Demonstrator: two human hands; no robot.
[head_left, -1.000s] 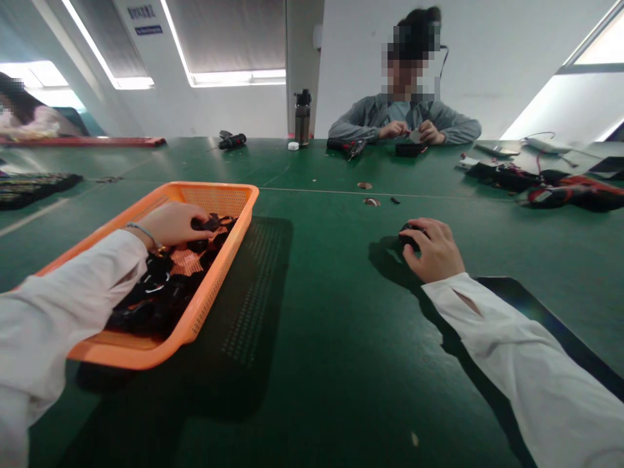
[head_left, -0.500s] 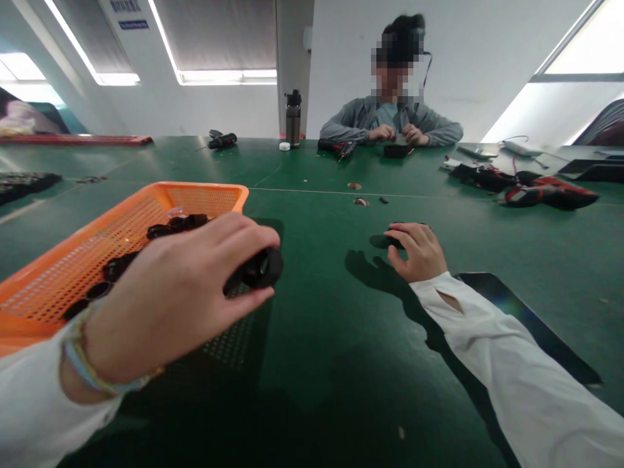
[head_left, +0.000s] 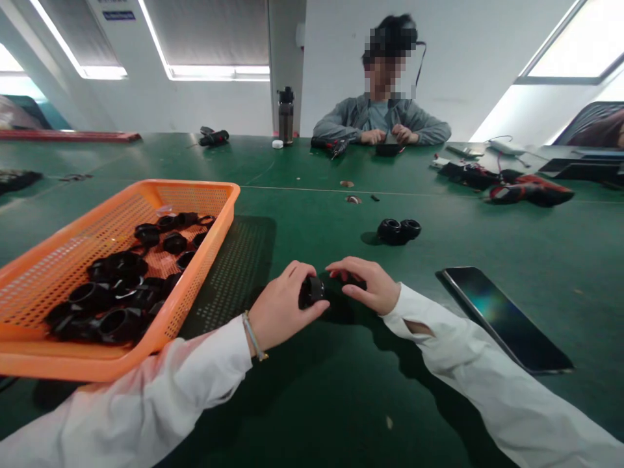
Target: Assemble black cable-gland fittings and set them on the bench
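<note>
My left hand (head_left: 285,302) is closed round a black ring-shaped plastic part (head_left: 312,292), its thumb and fingers gripping the sides. Just right of it, my right hand (head_left: 368,286) hovers low over the table with fingers stretched and thumb apart. A dark patch shows between those fingers; whether it is shadow or a part I cannot make out. Beyond the right hand, two similar black parts (head_left: 400,231) sit side by side on the green table. Many more black parts (head_left: 121,266) lie loose in an orange perforated basket (head_left: 207,270) to the left.
A phone (head_left: 504,318) lies by my right forearm. Tools with red and black grips (head_left: 531,190) are at the far right. Across the green table (head_left: 302,403) sits another person (head_left: 385,117), near a bottle (head_left: 286,116) and a power drill (head_left: 331,146).
My left hand has moved right, away from the basket, with the black part in it. My right hand has left the two black parts and come nearer, towards the left hand.
</note>
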